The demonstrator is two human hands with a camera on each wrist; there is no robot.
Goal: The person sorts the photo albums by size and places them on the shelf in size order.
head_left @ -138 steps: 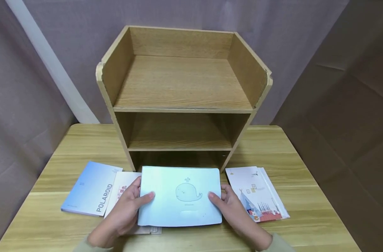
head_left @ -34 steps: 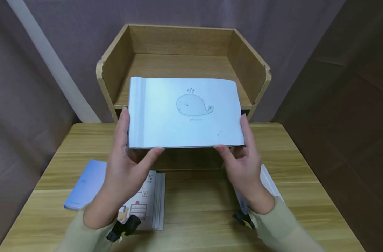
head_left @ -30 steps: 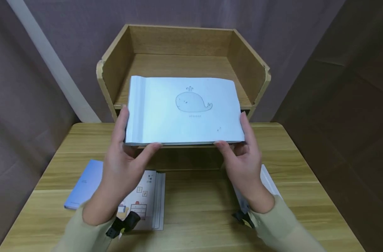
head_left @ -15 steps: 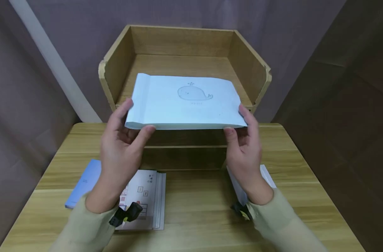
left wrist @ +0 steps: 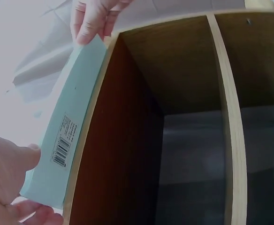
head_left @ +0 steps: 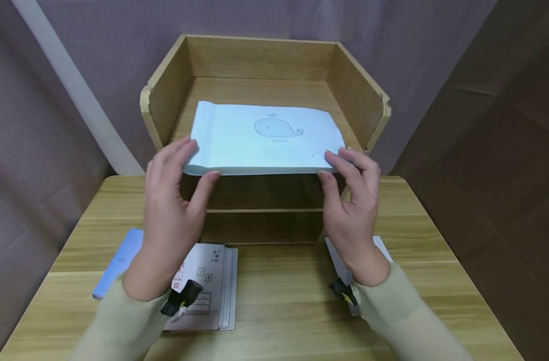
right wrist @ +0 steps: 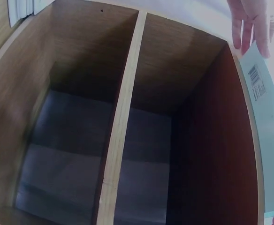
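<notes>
The wooden table [head_left: 279, 311] carries a three-tier wooden shelf unit [head_left: 256, 60]. At the front of the unit's top tier is a landscape-format book [head_left: 238, 148], its pale cover marked by a band along the left end, its front edge mint green. The left hand [head_left: 171, 205] and right hand [head_left: 353, 208] are apart, touching opposite ends with loosely extended fingers, thumbs against the front edge. The cover shows a line-drawn whale [head_left: 276, 129]; the green side, a barcode [left wrist: 61, 151].

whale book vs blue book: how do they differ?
Look: whale book white with a line drawing; blue book blue with small print. Place: whale book at the top of the shelf unit; blue book on the table. View: whale book nearly all visible; blue book partly behind the left hand. Both have covers facing up.
</notes>
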